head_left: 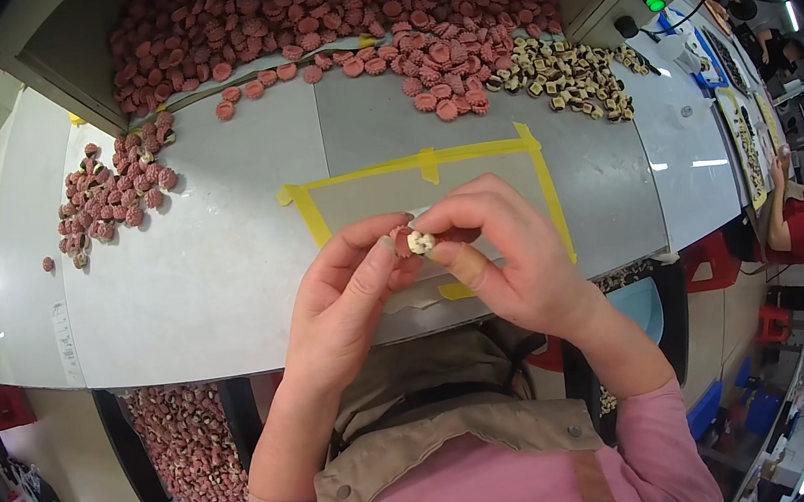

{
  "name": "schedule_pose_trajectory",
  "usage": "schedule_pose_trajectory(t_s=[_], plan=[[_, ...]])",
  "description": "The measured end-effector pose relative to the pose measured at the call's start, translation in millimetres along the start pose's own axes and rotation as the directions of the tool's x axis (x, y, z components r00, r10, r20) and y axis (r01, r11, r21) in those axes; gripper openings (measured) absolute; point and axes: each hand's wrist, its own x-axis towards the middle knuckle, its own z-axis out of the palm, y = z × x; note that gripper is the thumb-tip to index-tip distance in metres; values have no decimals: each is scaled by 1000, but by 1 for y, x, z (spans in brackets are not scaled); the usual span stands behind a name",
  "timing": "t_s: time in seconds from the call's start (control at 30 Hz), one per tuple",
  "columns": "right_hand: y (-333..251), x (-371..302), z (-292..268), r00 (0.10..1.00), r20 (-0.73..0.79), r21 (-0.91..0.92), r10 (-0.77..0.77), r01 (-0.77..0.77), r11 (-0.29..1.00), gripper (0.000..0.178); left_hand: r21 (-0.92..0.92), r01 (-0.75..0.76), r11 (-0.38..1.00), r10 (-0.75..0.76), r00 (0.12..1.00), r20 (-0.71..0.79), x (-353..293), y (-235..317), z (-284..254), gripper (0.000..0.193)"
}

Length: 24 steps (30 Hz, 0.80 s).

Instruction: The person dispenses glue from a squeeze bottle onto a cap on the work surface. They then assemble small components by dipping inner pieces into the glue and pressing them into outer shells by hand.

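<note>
Above the table (pixel 198 306), right in front of me, my two hands meet with closed fingers. My left hand (pixel 337 294) pinches a small pink cup-shaped piece (pixel 401 241) with a ridged edge. Between thumb and fingers, my right hand (pixel 513 257) grips a small cream-coloured piece (pixel 421 243) against the pink one. Fingers partly cover both pieces. Beneath the hands is a rectangle marked with yellow tape (pixel 362 171). Pink cup pieces (pixel 444 65) spill toward me from the far side, beside a heap of cream-and-dark pieces (pixel 561 76).
At the far left lies a group of raspberry-like pieces (pixel 114 196). Below the table's front edge, a black bin (pixel 132 465) holds many more. Panels (pixel 63 62) flank the large pink heap. To the right are a green button (pixel 655 2) and a person in red (pixel 801 227).
</note>
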Motion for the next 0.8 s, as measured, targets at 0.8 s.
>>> schedule_pose_trajectory(t_s=[0.8], plan=[[8, 1, -8, 967, 252, 197, -29, -22, 980, 34, 157, -34, 987, 5, 984, 180, -2, 5, -4, 55]])
